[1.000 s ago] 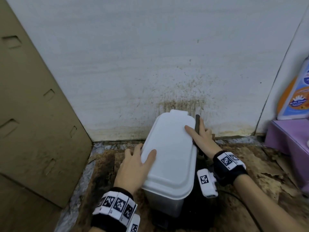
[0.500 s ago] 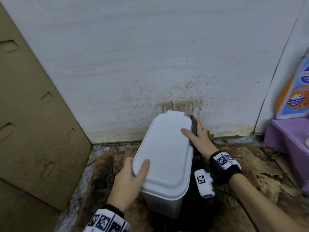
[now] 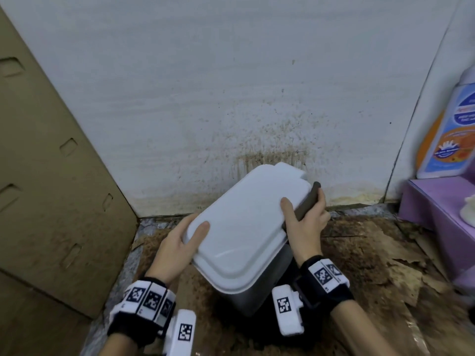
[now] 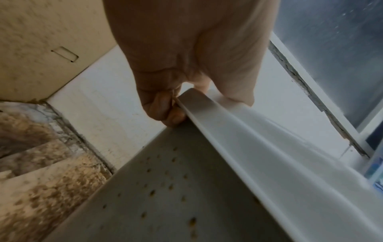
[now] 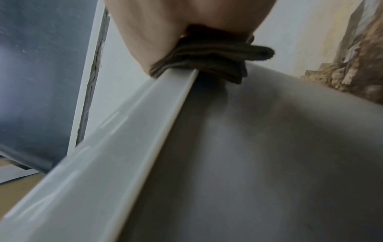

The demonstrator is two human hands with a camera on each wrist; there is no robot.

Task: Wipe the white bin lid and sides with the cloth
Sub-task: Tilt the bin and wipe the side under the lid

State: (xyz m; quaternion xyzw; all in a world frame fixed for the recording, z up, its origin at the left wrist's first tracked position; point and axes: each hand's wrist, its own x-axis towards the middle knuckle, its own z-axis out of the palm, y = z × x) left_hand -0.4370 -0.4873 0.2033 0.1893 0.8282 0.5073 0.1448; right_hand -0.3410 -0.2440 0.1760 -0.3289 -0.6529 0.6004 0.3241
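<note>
A white bin with a white lid and grey sides stands on the floor against a stained wall, turned at an angle. My left hand grips the lid's left rim, thumb on top, fingers curled under the edge. My right hand holds a folded dark brown cloth against the lid's right rim, thumb on the lid. In the right wrist view the cloth is bunched under the palm, over the rim and upper side. The bin's left side carries brown specks.
A cardboard sheet leans at the left. A purple box with an orange and blue bottle on it stands at the right. The floor is covered with stained, torn cardboard. The wall is close behind the bin.
The bin has been swung round, its front end moving left and its back end right. My left hand slid down the lid's left rim to grip it; my right hand kept the cloth on the right rim.
</note>
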